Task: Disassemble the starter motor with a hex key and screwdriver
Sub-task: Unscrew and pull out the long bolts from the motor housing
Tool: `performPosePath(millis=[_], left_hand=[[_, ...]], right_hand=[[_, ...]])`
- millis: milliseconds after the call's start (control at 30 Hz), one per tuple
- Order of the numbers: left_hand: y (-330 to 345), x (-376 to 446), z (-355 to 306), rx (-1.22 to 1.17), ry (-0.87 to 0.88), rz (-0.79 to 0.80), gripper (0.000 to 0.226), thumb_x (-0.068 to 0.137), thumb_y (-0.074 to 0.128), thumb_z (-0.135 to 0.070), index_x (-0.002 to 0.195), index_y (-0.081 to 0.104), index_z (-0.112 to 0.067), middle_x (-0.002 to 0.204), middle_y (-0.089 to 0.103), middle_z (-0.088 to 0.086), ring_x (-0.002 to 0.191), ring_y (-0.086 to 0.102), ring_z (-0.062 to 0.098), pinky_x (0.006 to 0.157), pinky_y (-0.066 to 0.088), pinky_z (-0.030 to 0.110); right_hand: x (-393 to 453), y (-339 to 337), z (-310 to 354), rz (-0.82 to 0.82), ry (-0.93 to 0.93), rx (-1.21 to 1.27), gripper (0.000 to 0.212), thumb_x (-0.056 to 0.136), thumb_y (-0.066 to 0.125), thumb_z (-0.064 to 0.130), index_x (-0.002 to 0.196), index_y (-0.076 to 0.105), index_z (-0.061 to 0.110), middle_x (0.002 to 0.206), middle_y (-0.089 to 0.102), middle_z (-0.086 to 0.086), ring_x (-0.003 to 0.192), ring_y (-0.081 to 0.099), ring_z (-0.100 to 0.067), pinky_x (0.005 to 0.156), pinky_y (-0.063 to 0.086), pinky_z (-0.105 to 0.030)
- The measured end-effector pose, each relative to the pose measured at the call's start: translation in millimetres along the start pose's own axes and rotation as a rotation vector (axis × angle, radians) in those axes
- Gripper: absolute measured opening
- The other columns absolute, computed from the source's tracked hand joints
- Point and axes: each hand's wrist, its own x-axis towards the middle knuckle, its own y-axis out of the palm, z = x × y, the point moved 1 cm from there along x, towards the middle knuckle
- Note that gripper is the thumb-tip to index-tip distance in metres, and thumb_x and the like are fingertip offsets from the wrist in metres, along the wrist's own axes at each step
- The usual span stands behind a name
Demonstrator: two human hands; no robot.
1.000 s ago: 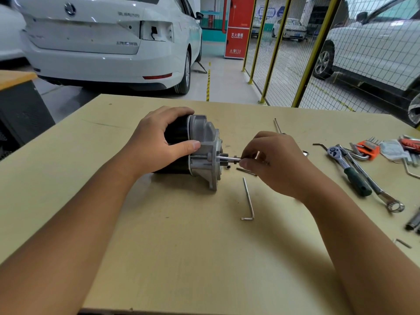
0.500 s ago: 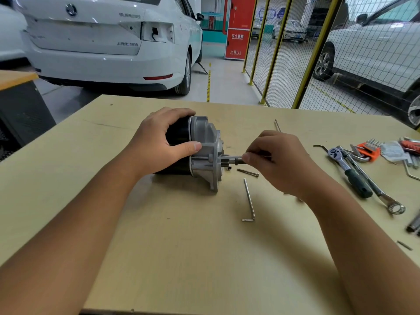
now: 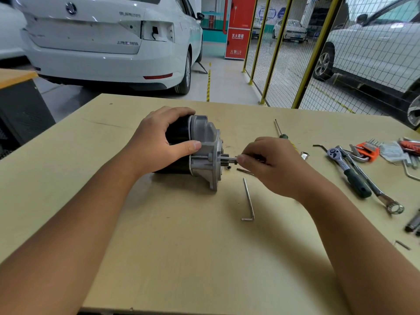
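The starter motor [image 3: 200, 151] is lying on its side at the centre of the frame, on the table [image 3: 181, 246], with its black body toward the left and its grey cast end housing toward the right. Your left hand [image 3: 159, 144] is gripping the black body, fingers curled over the top and thumb pressing against the housing edge. Your right hand [image 3: 270, 162] is pinching a thin metal rod [image 3: 230, 158] that is projecting from the housing face beside the small pinion; whether it is a bolt or a tool shaft cannot be told. An L-shaped hex key [image 3: 248, 198] is lying free on the table just below your right hand, and a short pin [image 3: 244, 171] is lying between it and the housing. A screwdriver [image 3: 279, 129] is resting above your right hand, its handle hidden behind it. At the right of the frame a ratchet wrench [image 3: 350, 171], a combination spanner [image 3: 377, 192] and an orange hex key set [image 3: 368, 150] are lying together. A white car [image 3: 102, 42] is standing at the upper left, and a yellow mesh fence [image 3: 318, 53] is running along the upper right.
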Motion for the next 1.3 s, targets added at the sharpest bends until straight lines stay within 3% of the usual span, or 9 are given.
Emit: performPosePath(millis=[200,300,467,600,700,833,1033,1167,1300], left_hand=[[0,0,1,0.001,0.000,-0.001,0.070,0.074,0.077,-0.051,0.138,0.062,-0.029,0.128,0.062,-0.009,0.122,0.057,0.017,0.108,0.047,0.045],[1,0,2,0.004,0.001,-0.001,0.069,0.074,0.077,-0.052,0.138,0.062,-0.029,0.128,0.063,-0.010,0.122,0.057,0.017,0.108,0.046,0.045],[1,1,2,-0.003,0.006,-0.004,0.069,0.074,0.078,-0.050,0.138,0.062,-0.028,0.128,0.063,-0.009,0.122,0.057,0.017,0.109,0.046,0.044],[1,1,2,-0.003,0.005,-0.007,0.069,0.074,0.078,-0.050,0.138,0.062,-0.027,0.127,0.063,-0.009,0.122,0.057,0.016,0.109,0.046,0.043],[1,0,2,-0.004,0.004,-0.002,0.070,0.074,0.078,-0.050,0.138,0.062,-0.027,0.128,0.063,-0.009,0.123,0.057,0.017,0.109,0.046,0.043],[1,1,2,-0.007,0.006,0.001,0.070,0.074,0.077,-0.050,0.139,0.062,-0.027,0.128,0.063,-0.008,0.123,0.057,0.017,0.109,0.046,0.044],[0,0,1,-0.002,0.006,-0.002,0.070,0.074,0.077,-0.050,0.139,0.062,-0.027,0.129,0.062,-0.009,0.122,0.057,0.017,0.109,0.046,0.044],[1,0,1,-0.002,0.000,0.001,0.070,0.075,0.077,-0.051,0.139,0.062,-0.029,0.129,0.062,-0.011,0.123,0.056,0.016,0.109,0.046,0.043],[1,0,1,-0.008,0.005,-0.002,0.069,0.075,0.078,-0.050,0.138,0.062,-0.029,0.127,0.062,-0.012,0.122,0.056,0.016,0.108,0.047,0.043]], right_hand=[[-1,-3,-2,-0.028,-0.018,-0.053,0.005,0.085,0.079,0.026,0.085,0.078,0.022,0.079,0.062,0.011,0.073,0.057,-0.003,0.062,0.037,-0.012],[-1,-3,-3,-0.090,-0.025,-0.013,0.011,0.083,0.082,0.027,0.081,0.071,0.027,0.075,0.061,0.016,0.075,0.057,0.003,0.061,0.035,-0.007],[-4,1,0,-0.035,0.036,0.080,0.017,0.093,0.069,0.038,0.079,0.059,0.036,0.062,0.061,0.010,0.058,0.055,-0.006,0.054,0.042,-0.026],[-3,4,3,0.029,0.032,0.133,0.034,0.100,0.059,0.035,0.070,0.062,0.019,0.057,0.051,0.000,0.055,0.044,-0.012,0.055,0.037,-0.034],[-2,8,3,0.042,0.033,0.122,0.033,0.100,0.060,0.030,0.075,0.064,0.009,0.062,0.056,-0.007,0.060,0.050,-0.021,0.056,0.040,-0.038],[-2,7,2,-0.047,0.008,0.035,0.013,0.091,0.074,0.029,0.081,0.071,0.021,0.069,0.061,0.013,0.071,0.056,-0.002,0.061,0.035,-0.013],[0,2,-1,-0.102,0.000,0.033,0.009,0.081,0.083,0.031,0.082,0.075,0.025,0.072,0.062,0.018,0.077,0.057,0.003,0.062,0.035,-0.007],[-3,5,-1,-0.048,0.040,0.063,0.016,0.086,0.074,0.045,0.080,0.070,0.030,0.059,0.057,0.016,0.061,0.053,-0.004,0.051,0.036,-0.014],[-3,0,-3,0.016,0.035,0.070,0.023,0.095,0.064,0.033,0.079,0.072,0.019,0.063,0.060,0.003,0.064,0.053,-0.013,0.056,0.038,-0.027]])
